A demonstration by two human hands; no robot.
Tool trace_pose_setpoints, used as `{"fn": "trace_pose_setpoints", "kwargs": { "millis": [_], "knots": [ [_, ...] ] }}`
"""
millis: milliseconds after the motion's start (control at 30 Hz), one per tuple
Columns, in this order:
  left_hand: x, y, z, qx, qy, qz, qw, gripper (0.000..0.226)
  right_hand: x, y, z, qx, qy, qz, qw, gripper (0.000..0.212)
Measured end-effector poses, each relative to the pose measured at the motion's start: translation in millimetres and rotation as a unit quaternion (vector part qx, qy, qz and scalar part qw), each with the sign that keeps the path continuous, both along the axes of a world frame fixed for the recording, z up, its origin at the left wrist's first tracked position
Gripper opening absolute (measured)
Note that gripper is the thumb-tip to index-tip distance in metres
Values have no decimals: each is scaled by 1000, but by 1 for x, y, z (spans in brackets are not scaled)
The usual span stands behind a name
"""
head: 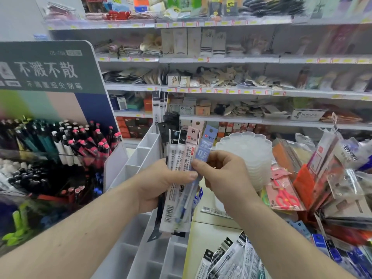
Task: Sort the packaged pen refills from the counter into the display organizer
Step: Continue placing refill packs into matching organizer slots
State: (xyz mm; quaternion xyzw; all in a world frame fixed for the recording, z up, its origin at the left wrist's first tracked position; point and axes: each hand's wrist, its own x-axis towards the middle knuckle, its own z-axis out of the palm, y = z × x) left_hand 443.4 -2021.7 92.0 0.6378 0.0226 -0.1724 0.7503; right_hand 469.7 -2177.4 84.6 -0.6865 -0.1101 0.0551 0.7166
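My left hand (159, 184) and right hand (225, 178) are bare, forearms uncovered, no sleeves, rings or watch showing.

Refill packets (182, 168) in glossy clear plastic, printed card headers; organizer (141, 156) of smooth matt white plastic

Open organizer compartments (132, 158) below-left — pen display (66, 150) left, plastic trays (247, 152) right.

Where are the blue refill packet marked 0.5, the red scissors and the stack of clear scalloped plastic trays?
Blue refill packet marked 0.5 (203, 153), head view, on its printed number.
Red scissors (284, 196), head view, on a handle loop.
Stack of clear scalloped plastic trays (244, 144), head view, on the top tray.
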Motion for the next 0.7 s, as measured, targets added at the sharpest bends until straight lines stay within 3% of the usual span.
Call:
{"fn": "trace_pose_setpoints", "kwargs": {
  "millis": [267,367,467,700],
  "knots": [
    [2,4,1,42,28,45,998,36,4,-6,1,51,48,-60,996,15],
    [3,4,-1,79,13,64,995,31,-2,-5,3,84,64,-25,994,16],
    [4,2,-4,105,-16,67,992,28,-11,5,4,38,18,17,999,12],
    [2,4,-1,65,-11,12,998,49,-7,4,2,50,53,25,997,10]
  ]
}}
